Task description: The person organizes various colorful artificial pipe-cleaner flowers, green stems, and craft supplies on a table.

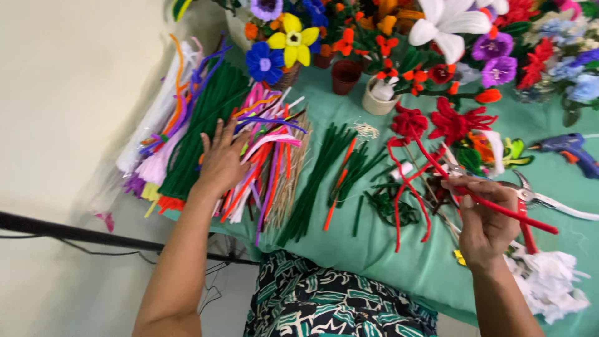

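Note:
My left hand (221, 159) lies flat, fingers spread, on a pile of pipe cleaners (262, 156) in pink, orange, purple and white, beside a bundle of dark green ones (199, 125). My right hand (483, 215) pinches a red pipe cleaner (508, 212) that runs up to a red pipe-cleaner flower (410, 122); more red strands loop down below it. A second red flower (458, 122) lies just beyond.
A green cloth (387, 249) covers the table. Loose green stems (324, 175) lie mid-table. Red-handled cutters (530, 200) and white fluff (549, 281) sit near my right hand, a blue glue gun (571, 150) at right. Finished flowers and small pots (346, 75) line the back.

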